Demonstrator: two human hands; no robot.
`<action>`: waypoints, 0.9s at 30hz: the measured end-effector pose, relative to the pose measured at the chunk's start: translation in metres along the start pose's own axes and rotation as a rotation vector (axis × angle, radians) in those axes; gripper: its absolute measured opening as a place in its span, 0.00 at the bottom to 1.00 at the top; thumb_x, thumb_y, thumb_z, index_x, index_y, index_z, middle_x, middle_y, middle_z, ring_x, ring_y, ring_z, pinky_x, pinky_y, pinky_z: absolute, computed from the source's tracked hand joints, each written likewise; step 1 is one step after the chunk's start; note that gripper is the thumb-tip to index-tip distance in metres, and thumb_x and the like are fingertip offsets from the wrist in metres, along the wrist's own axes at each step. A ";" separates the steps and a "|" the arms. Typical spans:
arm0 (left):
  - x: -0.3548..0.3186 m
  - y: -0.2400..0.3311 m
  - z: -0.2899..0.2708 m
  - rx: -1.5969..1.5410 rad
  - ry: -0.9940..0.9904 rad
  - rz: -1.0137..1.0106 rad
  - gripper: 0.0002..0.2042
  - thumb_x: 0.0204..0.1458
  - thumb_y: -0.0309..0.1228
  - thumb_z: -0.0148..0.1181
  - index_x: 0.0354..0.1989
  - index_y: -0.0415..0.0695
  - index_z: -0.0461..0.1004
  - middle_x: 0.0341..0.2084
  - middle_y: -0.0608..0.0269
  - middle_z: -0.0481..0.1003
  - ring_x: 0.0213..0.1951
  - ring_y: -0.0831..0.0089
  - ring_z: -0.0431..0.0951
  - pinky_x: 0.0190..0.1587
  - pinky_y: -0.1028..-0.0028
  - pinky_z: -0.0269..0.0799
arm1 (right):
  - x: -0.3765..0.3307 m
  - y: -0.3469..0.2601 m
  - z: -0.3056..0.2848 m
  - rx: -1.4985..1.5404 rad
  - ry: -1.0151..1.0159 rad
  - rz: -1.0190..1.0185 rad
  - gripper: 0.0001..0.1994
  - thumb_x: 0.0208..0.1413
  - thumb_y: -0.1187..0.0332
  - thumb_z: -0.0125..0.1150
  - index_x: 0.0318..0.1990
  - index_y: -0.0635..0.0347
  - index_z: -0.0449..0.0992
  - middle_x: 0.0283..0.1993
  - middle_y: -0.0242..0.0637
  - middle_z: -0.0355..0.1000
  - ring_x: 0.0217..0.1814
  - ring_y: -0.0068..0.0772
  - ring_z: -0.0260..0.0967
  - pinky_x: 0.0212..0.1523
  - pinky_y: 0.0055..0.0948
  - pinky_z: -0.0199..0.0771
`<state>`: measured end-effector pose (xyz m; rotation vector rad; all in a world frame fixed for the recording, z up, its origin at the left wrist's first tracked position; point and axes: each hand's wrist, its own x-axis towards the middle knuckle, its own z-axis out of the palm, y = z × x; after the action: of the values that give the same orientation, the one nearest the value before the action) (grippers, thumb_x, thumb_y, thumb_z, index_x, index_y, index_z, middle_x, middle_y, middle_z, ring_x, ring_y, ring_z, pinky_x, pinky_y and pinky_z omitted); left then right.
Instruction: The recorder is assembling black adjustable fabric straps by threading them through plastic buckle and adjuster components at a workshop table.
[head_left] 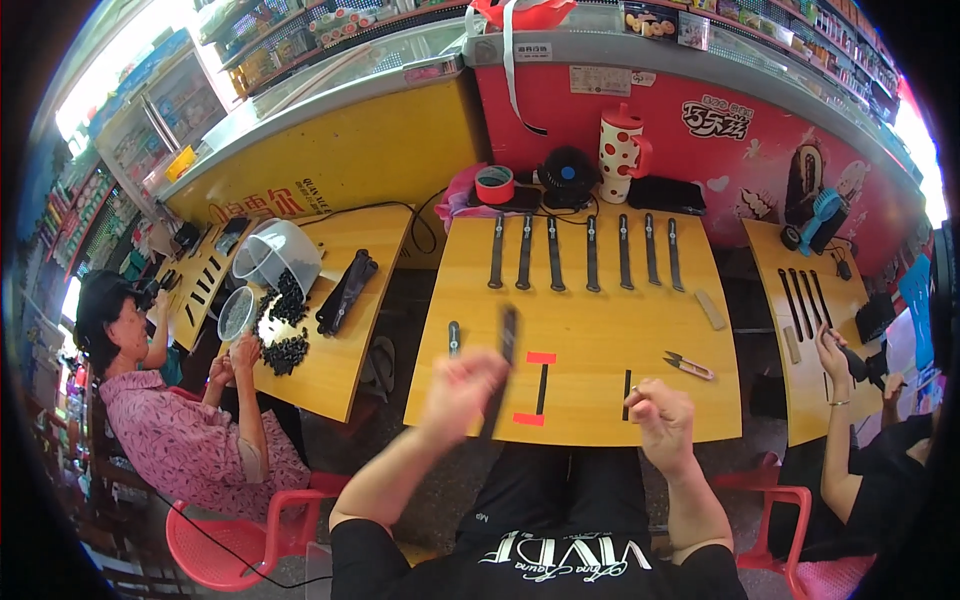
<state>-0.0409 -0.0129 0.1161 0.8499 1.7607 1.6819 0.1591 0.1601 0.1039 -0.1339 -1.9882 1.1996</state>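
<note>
My left hand (462,388), smeared by motion, is closed round a long black strap (506,345) over the table's left front part. The strap stands nearly upright in view, its lower end past the near edge. My right hand (662,410) has its fingers curled in a pinch above the front right edge; whatever they hold, if anything, cannot be made out. Beside it a short black strip (628,392) lies on the table. Between my hands another black strip (543,388) runs between two pieces of red tape (541,357). A dark strap (454,338) lies beyond my left hand.
Several black straps (555,252) lie in a row across the wooden table (600,320). Thread snips (690,366) and a beige strip (711,310) are at right. Behind stand a red tape roll (494,185), a fan (568,177) and a dotted tumbler (620,155). People work at both side tables.
</note>
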 end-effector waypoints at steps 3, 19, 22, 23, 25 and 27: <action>0.102 -0.030 -0.060 0.014 0.242 0.040 0.09 0.59 0.30 0.53 0.31 0.40 0.77 0.18 0.77 0.69 0.21 0.88 0.66 0.23 0.82 0.60 | -0.008 0.015 -0.013 -0.070 0.093 0.205 0.14 0.58 0.67 0.59 0.25 0.66 0.67 0.20 0.34 0.61 0.20 0.23 0.57 0.22 0.24 0.56; 0.256 -0.142 -0.085 1.108 0.634 0.019 0.13 0.50 0.41 0.60 0.39 0.48 0.79 0.32 0.50 0.78 0.38 0.52 0.78 0.40 0.58 0.73 | -0.048 0.094 -0.026 -0.448 0.099 0.216 0.05 0.48 0.79 0.61 0.26 0.64 0.70 0.19 0.40 0.62 0.18 0.38 0.61 0.19 0.31 0.58; 0.259 -0.134 -0.085 1.064 0.590 -0.012 0.13 0.51 0.42 0.59 0.36 0.46 0.80 0.32 0.50 0.78 0.39 0.52 0.77 0.41 0.58 0.73 | -0.047 0.094 -0.024 -0.428 0.095 0.235 0.05 0.48 0.79 0.61 0.26 0.64 0.70 0.19 0.40 0.62 0.18 0.39 0.61 0.20 0.32 0.58; 0.259 -0.131 -0.085 1.037 0.581 -0.029 0.13 0.51 0.41 0.57 0.35 0.45 0.80 0.31 0.50 0.78 0.39 0.51 0.77 0.41 0.57 0.72 | -0.045 0.092 -0.026 -0.434 0.072 0.256 0.06 0.48 0.79 0.61 0.25 0.64 0.70 0.19 0.40 0.62 0.18 0.40 0.61 0.20 0.32 0.59; 0.253 -0.133 -0.105 0.998 0.594 -0.007 0.13 0.53 0.41 0.55 0.34 0.44 0.80 0.31 0.48 0.77 0.38 0.49 0.77 0.41 0.56 0.72 | -0.045 0.097 -0.021 -0.427 0.068 0.209 0.06 0.48 0.78 0.61 0.25 0.64 0.69 0.19 0.41 0.62 0.18 0.41 0.61 0.20 0.33 0.59; 0.240 -0.122 -0.112 0.965 0.631 0.017 0.13 0.54 0.39 0.54 0.34 0.42 0.79 0.30 0.45 0.77 0.37 0.47 0.77 0.39 0.55 0.71 | -0.045 0.100 -0.020 -0.431 0.064 0.170 0.06 0.49 0.78 0.61 0.25 0.64 0.69 0.19 0.42 0.62 0.19 0.42 0.61 0.20 0.34 0.59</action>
<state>-0.2891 0.0960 0.0089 0.7137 3.1034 1.0937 0.1741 0.2079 0.0042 -0.5599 -2.1854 0.8374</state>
